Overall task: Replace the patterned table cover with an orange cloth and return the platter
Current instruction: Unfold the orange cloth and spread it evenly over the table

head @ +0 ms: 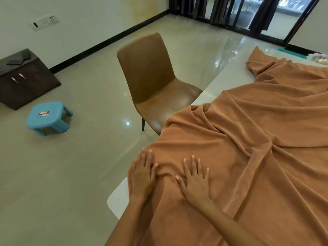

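A: Hands?
B: Left hand (142, 172) and right hand (195, 178) flat, fingers spread, pressing the cloth (248, 139).
A: Cloth where?
B: Rumpled over the surface (229, 80), far corner bare.
A: Nearby?
B: Chair (150, 77) at the edge, stool (48, 118) and cabinet (23, 79) on the floor.

Brown chair (149, 82) by 1 blue stool (47, 118) (upright), dark cabinet (24, 80).

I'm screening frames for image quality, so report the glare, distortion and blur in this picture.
Head view: window glare streaks the glossy floor and the bare table edge; wide-angle distortion bends the walls and tilts the chair; the orange cloth and both hands look sharp, evenly lit.
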`<state>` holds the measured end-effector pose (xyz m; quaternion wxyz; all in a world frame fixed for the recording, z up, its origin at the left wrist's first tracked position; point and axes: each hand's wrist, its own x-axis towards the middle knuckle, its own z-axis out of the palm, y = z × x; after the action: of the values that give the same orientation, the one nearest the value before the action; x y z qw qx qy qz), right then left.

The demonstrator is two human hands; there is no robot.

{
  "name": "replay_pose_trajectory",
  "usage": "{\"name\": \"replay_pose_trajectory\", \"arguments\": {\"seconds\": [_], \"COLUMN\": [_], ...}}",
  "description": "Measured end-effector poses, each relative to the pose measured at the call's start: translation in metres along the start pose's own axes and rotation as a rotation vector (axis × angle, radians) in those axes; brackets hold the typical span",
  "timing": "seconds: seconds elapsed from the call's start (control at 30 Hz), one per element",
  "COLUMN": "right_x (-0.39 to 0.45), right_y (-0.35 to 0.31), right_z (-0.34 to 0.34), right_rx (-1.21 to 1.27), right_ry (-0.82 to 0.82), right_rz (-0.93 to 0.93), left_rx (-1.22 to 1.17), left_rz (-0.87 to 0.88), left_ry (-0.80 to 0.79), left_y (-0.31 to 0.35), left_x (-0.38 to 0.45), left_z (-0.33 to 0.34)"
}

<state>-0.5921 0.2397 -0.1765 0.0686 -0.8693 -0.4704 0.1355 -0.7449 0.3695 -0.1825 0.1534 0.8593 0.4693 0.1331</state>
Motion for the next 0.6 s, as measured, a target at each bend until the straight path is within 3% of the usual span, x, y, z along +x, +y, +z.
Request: {"name": "replay_pose_trajectory", "arguments": {"seconds": [0.07, 0.1, 0.17, 0.23, 0.27, 0.33, 0.4, 0.5, 0.6], "right_x": [-0.004, -0.003, -0.002, -0.001, 0.0, 0.001, 0.001, 0.003, 0.003], "right_y": [0.009, 0.014, 0.02, 0.019, 0.019, 0.019, 0.02, 0.019, 0.019], "right_z": [0.006, 0.005, 0.003, 0.004, 0.004, 0.004, 0.004, 0.002, 0.002], "right_rx": [-0.011, -0.019, -0.038, -0.042, -0.041, -0.043, -0.053, -0.045, -0.051], "right_ry": [0.052, 0.089, 0.122, 0.118, 0.116, 0.115, 0.122, 0.121, 0.116], "right_rz": [0.005, 0.014, 0.014, 0.012, 0.011, 0.013, 0.012, 0.005, -0.013], "left_rx": [-0.009, 0.027, 0.075, 0.014, -0.035, -0.153, -0.41, -1.039, -1.516], "left_rz": [-0.3, -0.457, -0.676, -0.688, -0.653, -0.591, -0.595, -0.676, -0.779], "left_ry": [0.12, 0.081, -0.205, -0.503, -0.57, -0.554, -0.384, -0.139, -0.292], "left_y": [-0.019, -0.031, -0.05, -0.048, -0.044, -0.033, -0.025, -0.011, 0.002], "left_x": [0.0, 0.004, 0.011, 0.02, 0.023, 0.026, 0.026, 0.017, 0.008], "left_z": [-0.014, -0.023, -0.038, -0.045, -0.046, -0.045, -0.048, -0.072, -0.097]}}
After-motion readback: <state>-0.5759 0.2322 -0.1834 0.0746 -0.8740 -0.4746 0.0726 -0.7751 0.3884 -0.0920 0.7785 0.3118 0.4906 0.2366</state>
